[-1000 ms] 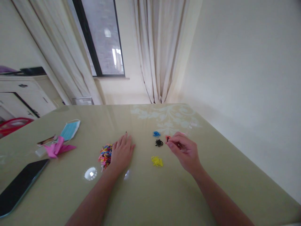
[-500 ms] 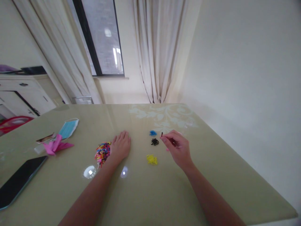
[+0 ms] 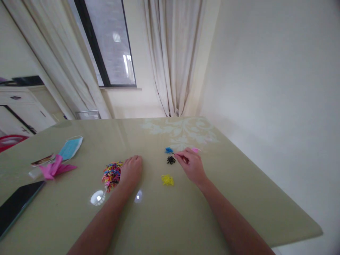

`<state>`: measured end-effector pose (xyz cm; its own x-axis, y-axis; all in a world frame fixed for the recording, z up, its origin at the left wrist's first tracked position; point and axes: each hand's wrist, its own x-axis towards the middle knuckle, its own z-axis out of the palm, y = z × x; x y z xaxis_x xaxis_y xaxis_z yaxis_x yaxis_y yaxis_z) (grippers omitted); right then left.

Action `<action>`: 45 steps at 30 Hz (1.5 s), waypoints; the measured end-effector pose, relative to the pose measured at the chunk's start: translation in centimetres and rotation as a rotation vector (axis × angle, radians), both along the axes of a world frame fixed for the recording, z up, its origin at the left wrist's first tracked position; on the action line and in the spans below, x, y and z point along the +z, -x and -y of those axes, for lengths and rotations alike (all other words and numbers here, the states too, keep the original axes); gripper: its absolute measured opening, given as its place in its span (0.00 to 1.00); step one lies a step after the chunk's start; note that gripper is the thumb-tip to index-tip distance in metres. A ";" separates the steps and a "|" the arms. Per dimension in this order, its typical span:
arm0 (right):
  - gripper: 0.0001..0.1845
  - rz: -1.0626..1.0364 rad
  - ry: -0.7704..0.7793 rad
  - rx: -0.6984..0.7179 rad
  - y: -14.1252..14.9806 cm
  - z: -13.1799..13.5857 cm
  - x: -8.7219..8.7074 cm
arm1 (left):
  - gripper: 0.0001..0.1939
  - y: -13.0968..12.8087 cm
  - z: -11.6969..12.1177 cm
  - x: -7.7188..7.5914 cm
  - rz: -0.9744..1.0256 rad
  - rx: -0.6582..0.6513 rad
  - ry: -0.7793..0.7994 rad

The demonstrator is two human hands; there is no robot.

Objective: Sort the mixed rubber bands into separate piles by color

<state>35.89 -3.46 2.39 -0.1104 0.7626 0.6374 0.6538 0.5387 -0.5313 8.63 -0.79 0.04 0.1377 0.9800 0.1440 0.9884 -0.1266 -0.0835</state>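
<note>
Black elastic band (image 3: 173, 153) | right hand (image 3: 191, 165) pinches it, fingers together | black band pile (image 3: 170, 160) just left, right hand nearer | left hand (image 3: 132, 170) curled, grip hidden

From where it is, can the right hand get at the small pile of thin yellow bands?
Probably yes: the small pile of thin yellow bands lies near the right hand, with nothing visible standing between them. Its fingertips, though, seem to pinch a thin black band.
</note>
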 end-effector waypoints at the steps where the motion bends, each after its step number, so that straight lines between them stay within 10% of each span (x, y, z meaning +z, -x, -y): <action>1: 0.08 0.119 0.010 -0.034 -0.1 -0.2 -0.4 | 0.17 0.0 0.2 0.1 0.016 -0.010 0.009; 8: 0.07 0.714 0.134 -0.082 -0.3 -1.0 -1.8 | 0.20 -0.1 0.7 0.2 0.110 -0.080 -0.001; 19: 0.07 0.732 0.126 -0.138 -0.4 -1.8 -2.5 | 0.20 0.6 0.5 0.3 0.218 -0.098 0.026; 30: 0.08 0.719 0.180 -0.113 -0.6 -1.8 -2.4 | 0.12 -1.2 0.4 0.7 1.307 -0.253 0.033; 45: 0.16 -0.146 0.153 0.262 2.4 0.9 -0.6 | 0.12 -3.9 3.1 1.9 1.362 -0.402 0.262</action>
<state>33.48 -4.38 1.75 -0.2315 0.8081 0.5416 0.4146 0.5856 -0.6966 12.55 -3.91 1.96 0.3100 0.9268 0.2118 0.1734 -0.2742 0.9459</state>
